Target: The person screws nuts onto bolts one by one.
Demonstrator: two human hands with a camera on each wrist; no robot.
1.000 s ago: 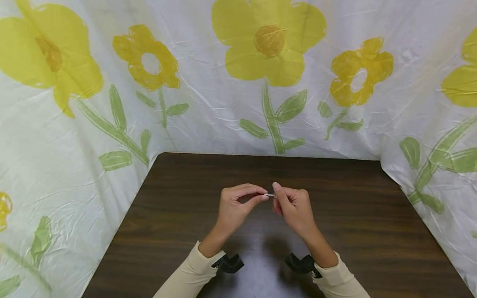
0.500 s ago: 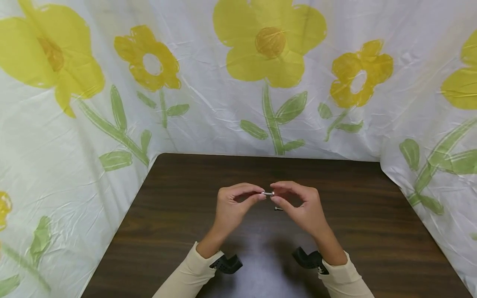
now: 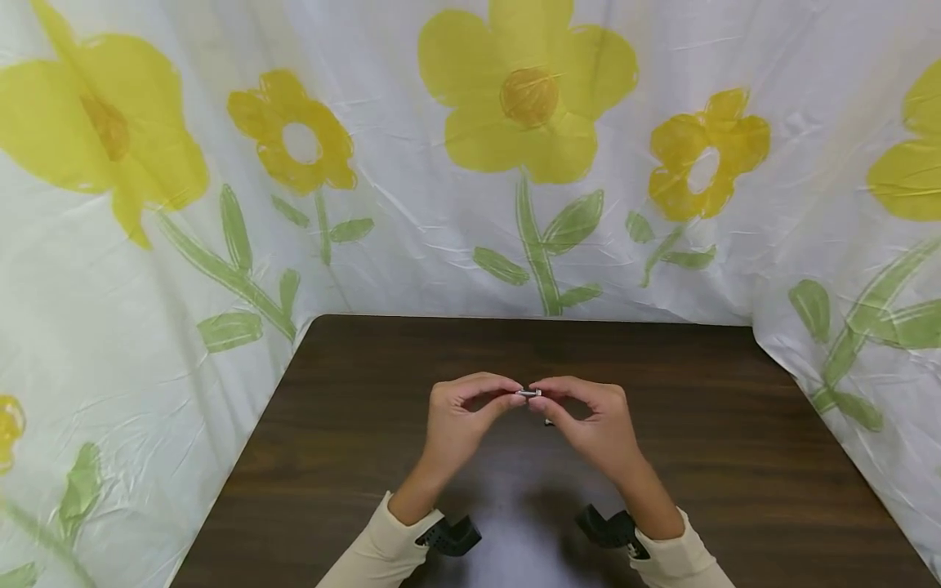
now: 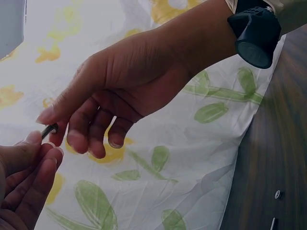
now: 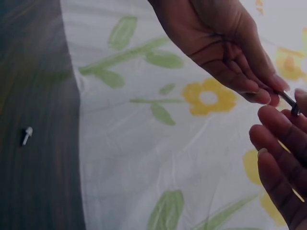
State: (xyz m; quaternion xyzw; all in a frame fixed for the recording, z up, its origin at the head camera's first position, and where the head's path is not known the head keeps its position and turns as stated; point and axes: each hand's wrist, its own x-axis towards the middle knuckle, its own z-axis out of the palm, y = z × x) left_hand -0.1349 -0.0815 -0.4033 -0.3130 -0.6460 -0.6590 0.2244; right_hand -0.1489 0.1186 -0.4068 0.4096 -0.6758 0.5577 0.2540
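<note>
A small metal bolt (image 3: pixel 529 394) is held level between both hands above the table. My left hand (image 3: pixel 454 425) pinches its shaft end between thumb and fingertips. The thumb and fingertips of my right hand (image 3: pixel 604 425) pinch about the other end, where the wider head (image 4: pixel 53 128) shows in the left wrist view. In the right wrist view, my right hand's lower fingers (image 5: pixel 280 158) are spread loosely below the bolt. Another small bolt-like piece (image 3: pixel 548 422) lies on the table below the right fingertips, partly hidden in the head view.
The dark wooden table (image 3: pixel 353 457) spreads under both hands. In the left wrist view, a small round metal piece (image 4: pixel 277 194) and a thin metal rod (image 4: pixel 273 224) rest on it. Behind hangs a white flowered curtain (image 3: pixel 412 245). Each wrist wears a black camera (image 3: pixel 450 536).
My right hand has rolled from a thumb-up grip, parted its fingers around the head end, then brought them nearer together. My left hand keeps its pinch. The piece on the table has come into sight.
</note>
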